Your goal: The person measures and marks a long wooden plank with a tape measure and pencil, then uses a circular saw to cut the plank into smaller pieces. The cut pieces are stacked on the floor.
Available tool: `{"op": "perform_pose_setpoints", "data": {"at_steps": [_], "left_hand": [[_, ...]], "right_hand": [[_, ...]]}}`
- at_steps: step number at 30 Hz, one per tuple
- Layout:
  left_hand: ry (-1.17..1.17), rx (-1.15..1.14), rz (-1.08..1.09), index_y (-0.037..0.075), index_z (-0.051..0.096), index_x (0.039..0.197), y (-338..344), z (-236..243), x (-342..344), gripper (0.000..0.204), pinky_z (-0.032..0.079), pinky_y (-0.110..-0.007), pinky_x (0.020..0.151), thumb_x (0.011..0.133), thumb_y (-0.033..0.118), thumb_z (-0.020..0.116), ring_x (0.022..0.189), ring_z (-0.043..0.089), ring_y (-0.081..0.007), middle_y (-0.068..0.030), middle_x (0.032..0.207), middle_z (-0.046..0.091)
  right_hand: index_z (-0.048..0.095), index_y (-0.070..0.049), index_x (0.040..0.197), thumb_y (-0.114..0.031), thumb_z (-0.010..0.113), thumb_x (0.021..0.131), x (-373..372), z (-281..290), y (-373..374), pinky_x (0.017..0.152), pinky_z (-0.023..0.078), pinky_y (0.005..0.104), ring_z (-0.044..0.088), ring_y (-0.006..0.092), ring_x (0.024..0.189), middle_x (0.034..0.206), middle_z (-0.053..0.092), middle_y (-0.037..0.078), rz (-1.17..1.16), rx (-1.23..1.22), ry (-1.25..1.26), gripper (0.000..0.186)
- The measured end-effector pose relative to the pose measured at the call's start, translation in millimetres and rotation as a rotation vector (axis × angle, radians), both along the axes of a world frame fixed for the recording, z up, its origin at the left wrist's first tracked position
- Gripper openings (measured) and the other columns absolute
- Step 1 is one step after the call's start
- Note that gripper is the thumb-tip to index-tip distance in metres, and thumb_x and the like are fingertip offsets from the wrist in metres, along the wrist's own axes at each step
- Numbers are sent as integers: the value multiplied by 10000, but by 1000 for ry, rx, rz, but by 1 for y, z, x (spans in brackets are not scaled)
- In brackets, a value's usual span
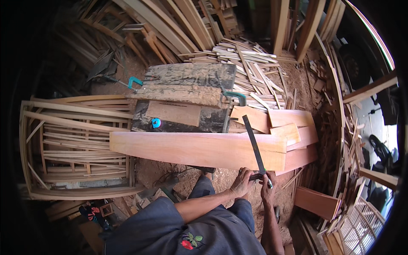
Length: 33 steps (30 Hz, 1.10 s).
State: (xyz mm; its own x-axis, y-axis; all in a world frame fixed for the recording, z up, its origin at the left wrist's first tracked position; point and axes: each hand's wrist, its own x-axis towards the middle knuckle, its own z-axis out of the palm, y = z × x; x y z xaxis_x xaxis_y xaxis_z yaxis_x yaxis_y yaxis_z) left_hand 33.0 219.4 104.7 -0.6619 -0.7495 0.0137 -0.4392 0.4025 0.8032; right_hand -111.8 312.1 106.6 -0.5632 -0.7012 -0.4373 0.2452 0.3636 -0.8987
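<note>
A long pale-pink wooden board lies crosswise in front of me. Across its right end stands the long dark blade of a try square, whose black stock sits at the board's near edge. My left hand is closed around the stock. Beside it, my right hand is closed with a slim white-and-green pen between its fingers, close to the foot of the blade. Whether the right fingers also touch the square cannot be made out.
Behind the board, a worn workbench carries teal clamps, a rough plank and a blue tape measure. Slatted wooden frames are stacked left. Cut boards lie right, with offcut strips heaped beyond. Sawdust covers the floor.
</note>
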Motion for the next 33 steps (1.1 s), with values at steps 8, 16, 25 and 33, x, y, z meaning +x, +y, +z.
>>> {"op": "perform_pose_setpoints", "data": {"at_steps": [8, 16, 25, 33], "left_hand": [[-292, -245, 720, 47, 643, 1213, -206, -23, 234, 420, 425, -537, 992, 816, 35, 778, 1119, 527, -419, -184, 1146, 551], [-413, -233, 860, 3, 586, 1222, -405, -83, 409, 536, 369, -516, 1204, 777, 47, 883, 1442, 419, -452, -254, 1566, 403], [-359, -216, 664, 21, 579, 1079, -445, -98, 451, 392, 437, -538, 1111, 761, 22, 807, 1341, 522, -470, -255, 1470, 544], [-6, -395, 591, 33, 595, 996, -463, -32, 408, 349, 447, -542, 1095, 744, 9, 835, 1331, 532, -442, -213, 1474, 564]], "right_hand": [[630, 38, 1363, -191, 602, 1094, 89, 9, -114, 802, 581, 312, 708, 177, 901, 1071, 730, 133, 246, -69, 54, 355], [635, 24, 1354, -164, 640, 1071, 169, -2, -270, 725, 612, 296, 715, 154, 861, 1040, 717, 102, 328, -82, 122, 340], [670, -40, 1119, -89, 522, 1000, 132, -31, -556, 757, 552, 563, 708, 496, 946, 1032, 734, 288, 568, 35, 1045, 196], [652, -61, 1330, -59, 555, 950, 133, -49, -561, 942, 519, 562, 643, 480, 1119, 1134, 684, 277, 596, 208, 1166, 393]]}}
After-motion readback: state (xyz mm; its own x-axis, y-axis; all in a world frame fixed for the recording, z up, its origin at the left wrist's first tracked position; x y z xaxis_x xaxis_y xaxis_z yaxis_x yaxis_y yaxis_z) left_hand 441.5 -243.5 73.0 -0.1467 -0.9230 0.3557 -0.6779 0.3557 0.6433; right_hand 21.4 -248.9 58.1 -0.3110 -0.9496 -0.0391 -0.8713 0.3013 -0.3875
